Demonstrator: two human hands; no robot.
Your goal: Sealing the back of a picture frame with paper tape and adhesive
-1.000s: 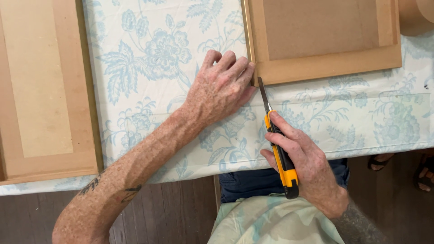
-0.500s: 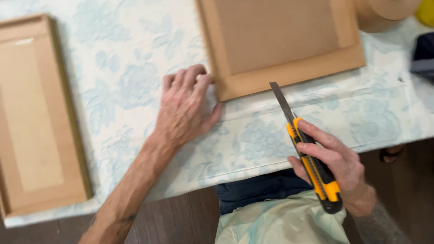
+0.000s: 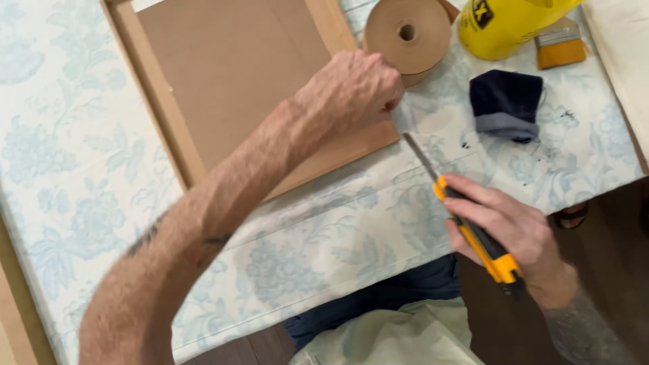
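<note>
My right hand (image 3: 514, 230) grips a yellow and black utility knife (image 3: 473, 230) with its long blade out, the tip pointing up-left toward the corner of a brown framed panel (image 3: 230, 74). My left hand (image 3: 351, 88) reaches across that panel, fingers curled at its right edge near the lower right corner, right beside a roll of brown paper tape (image 3: 405, 37). Whether the left fingers pinch anything is hidden. The panel lies flat on a table covered in a pale blue floral cloth (image 3: 324, 230).
A yellow bottle (image 3: 507, 23) and a paintbrush (image 3: 561, 44) lie at the top right, with a dark blue folded cloth (image 3: 506, 105) below them. The edge of another brown panel (image 3: 17, 311) shows at the far left. The table's near edge runs above my lap.
The view has shifted right. My left hand lifted off the cloth and moved to the panel's right edge by the tape roll. The knife stays in my right hand.
</note>
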